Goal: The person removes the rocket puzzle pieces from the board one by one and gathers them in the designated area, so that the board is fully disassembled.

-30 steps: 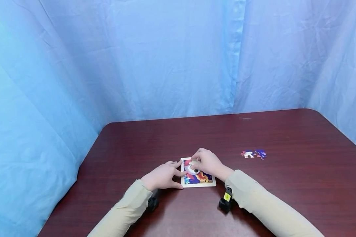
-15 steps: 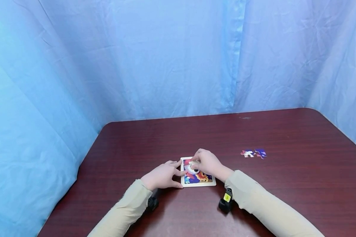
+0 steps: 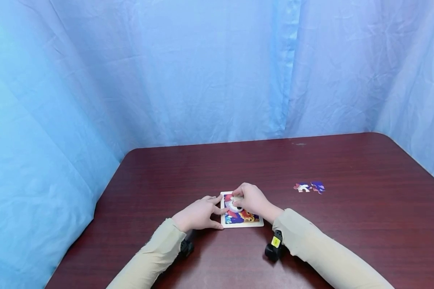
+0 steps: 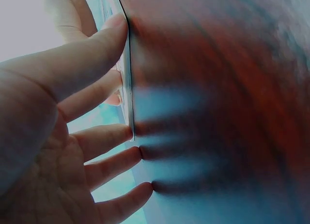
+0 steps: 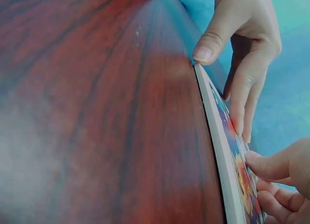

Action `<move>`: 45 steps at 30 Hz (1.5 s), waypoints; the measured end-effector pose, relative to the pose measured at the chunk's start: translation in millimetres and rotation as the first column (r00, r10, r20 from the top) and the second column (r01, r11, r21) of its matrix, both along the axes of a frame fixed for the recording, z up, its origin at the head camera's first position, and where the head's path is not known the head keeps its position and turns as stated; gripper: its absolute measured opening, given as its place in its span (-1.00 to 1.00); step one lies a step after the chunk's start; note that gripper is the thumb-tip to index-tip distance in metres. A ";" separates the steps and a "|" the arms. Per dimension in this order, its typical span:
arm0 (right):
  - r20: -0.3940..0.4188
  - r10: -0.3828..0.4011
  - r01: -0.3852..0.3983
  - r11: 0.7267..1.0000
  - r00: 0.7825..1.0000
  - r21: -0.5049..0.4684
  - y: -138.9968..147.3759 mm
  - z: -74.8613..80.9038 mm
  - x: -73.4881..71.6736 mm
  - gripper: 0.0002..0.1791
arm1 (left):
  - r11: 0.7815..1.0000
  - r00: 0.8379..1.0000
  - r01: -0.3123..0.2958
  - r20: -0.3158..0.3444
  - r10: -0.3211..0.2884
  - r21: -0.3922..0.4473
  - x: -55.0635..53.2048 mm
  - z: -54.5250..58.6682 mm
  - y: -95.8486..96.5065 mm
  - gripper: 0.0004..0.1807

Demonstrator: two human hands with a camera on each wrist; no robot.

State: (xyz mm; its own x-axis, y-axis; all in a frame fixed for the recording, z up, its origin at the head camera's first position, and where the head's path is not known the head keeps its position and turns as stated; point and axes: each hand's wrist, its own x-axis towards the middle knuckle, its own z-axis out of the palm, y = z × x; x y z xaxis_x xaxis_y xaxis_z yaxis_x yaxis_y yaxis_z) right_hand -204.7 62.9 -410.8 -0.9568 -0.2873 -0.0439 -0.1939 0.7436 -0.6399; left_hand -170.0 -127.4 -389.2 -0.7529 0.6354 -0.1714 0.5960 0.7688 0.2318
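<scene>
A small jigsaw puzzle (image 3: 242, 218) in a white-rimmed tray (image 3: 244, 226) lies flat on the table. Its picture is purple, red and orange, with a large white eye. My left hand (image 3: 199, 214) steadies the tray's left side with fingers spread and fairly straight. Its thumb touches the near left corner, and one fingertip lies on the picture. From the right, my right hand (image 3: 254, 199) reaches over the upper part of the puzzle, thumb and index finger bent around a pale puzzle piece (image 3: 237, 197). That hand hides the tray's upper right.
Two loose puzzle pieces, one white and red (image 3: 303, 187) and one purple (image 3: 317, 187), lie on the dark red table (image 3: 188, 172) to the right. Blue curtains (image 3: 202, 72) hang behind and along the sides. Each wrist wears a small black camera (image 3: 273, 251).
My right hand shifts very slightly down and toward me over the puzzle, its wrist camera moving a little left. My left hand, the tray and the loose pieces stay in place.
</scene>
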 end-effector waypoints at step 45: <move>0.009 0.037 -0.036 0.995 0.999 -0.089 -2.9 1.7 -3.3 -0.69 | 1.000 1.000 0.010 -0.008 -0.010 -0.004 0.2 0.7 -0.2 -0.43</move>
State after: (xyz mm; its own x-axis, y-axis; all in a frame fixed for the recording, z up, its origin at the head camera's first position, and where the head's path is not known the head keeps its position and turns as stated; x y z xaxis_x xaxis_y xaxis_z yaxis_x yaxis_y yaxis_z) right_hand -208.0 60.0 -409.1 -0.9452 -0.3254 -0.0268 -0.2129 0.6764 -0.7051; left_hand -169.8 -127.6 -388.5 -0.7477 0.6426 -0.1673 0.6059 0.7633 0.2241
